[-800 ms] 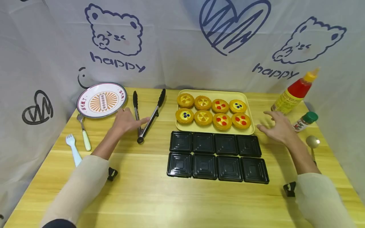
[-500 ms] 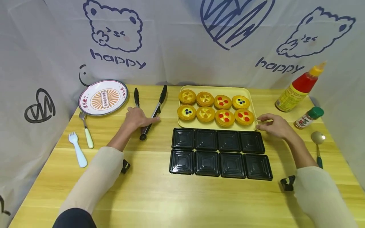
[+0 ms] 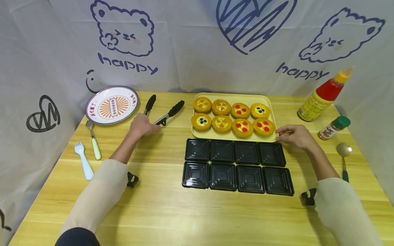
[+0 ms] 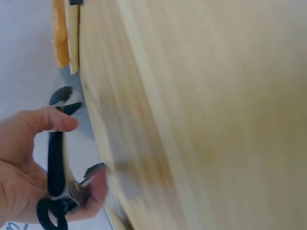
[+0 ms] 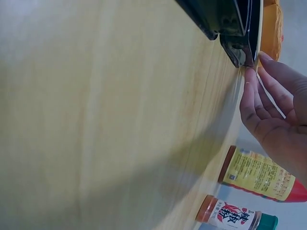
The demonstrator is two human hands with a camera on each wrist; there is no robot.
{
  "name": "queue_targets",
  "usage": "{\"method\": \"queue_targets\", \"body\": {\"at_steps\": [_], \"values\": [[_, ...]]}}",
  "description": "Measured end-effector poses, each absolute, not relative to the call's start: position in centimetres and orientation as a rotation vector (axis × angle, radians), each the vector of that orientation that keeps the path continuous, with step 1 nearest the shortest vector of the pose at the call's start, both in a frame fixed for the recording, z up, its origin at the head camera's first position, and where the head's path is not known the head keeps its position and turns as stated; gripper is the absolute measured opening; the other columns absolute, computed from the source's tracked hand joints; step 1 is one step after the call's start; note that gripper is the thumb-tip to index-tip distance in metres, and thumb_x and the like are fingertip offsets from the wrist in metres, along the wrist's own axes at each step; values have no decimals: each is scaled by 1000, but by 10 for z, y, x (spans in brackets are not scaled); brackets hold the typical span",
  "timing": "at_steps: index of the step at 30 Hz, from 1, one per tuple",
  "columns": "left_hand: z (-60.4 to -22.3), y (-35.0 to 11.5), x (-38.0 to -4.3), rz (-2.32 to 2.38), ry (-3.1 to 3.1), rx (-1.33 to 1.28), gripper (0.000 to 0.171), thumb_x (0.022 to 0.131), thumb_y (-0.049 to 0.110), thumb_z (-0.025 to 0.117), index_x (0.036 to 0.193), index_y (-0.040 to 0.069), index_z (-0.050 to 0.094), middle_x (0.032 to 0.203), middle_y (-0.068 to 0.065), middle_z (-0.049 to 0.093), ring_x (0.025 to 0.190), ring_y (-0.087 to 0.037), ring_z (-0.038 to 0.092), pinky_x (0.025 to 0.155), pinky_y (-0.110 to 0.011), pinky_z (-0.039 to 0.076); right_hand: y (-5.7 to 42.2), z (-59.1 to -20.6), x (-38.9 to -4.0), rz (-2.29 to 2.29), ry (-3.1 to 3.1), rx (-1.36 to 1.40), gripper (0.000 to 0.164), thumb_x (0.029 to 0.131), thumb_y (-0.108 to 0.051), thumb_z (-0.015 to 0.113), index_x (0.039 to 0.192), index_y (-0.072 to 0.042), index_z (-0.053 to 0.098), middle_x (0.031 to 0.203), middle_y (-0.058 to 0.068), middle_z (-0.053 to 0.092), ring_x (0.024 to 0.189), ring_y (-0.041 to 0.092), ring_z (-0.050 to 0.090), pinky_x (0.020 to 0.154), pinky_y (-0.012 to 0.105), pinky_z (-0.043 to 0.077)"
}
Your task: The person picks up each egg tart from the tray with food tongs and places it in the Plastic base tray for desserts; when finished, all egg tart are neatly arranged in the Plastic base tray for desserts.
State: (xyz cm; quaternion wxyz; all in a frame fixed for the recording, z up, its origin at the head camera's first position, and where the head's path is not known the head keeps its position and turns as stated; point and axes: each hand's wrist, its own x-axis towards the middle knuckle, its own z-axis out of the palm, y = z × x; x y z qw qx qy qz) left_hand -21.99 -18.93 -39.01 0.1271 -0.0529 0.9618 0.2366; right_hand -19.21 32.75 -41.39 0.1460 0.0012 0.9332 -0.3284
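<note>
Fingers of left hand [image 3: 142, 125] curled round tongs [image 3: 175, 109] near plate [image 3: 131, 108]; right hand [image 3: 294, 136] pinches near right corner of tray [image 3: 231, 96], behind black dishes [image 3: 221, 173]. Probably best: firm hold on tongs, tray level so tarts [image 3: 241, 127] don't slide. Both hands reach forward, well apart

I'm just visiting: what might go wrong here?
The right hand grips one corner of the pale yellow rectangular tray; lifting there might tip it and slide the round golden tarts.
Shifting the tray could push the glossy black square containers beside it.
The black-and-silver metal tongs in the left hand stand open and might knock closely packed tarts.
</note>
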Motion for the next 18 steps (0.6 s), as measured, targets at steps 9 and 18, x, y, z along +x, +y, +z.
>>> {"method": "queue_targets", "body": {"at_steps": [9, 18], "values": [[-385, -194, -197, 859, 2912, -187, 69, 78, 54, 70, 97, -7, 47, 82, -15, 46, 69, -25, 45, 56, -32, 41, 325, -413, -197, -965, 2660, 31, 46, 84, -24, 72, 117, 4, 59, 101, 17, 67, 76, 7, 59, 65, 22, 47], [-376, -190, -178, 738, 2955, 106, 83, 73, 59, 73, 117, -9, 50, 105, -24, 60, 89, -35, 58, 76, -44, 51, 324, -416, -192, -953, 2682, 14, 49, 83, -29, 73, 118, 3, 59, 102, 16, 64, 77, 7, 60, 66, 22, 47]]}}
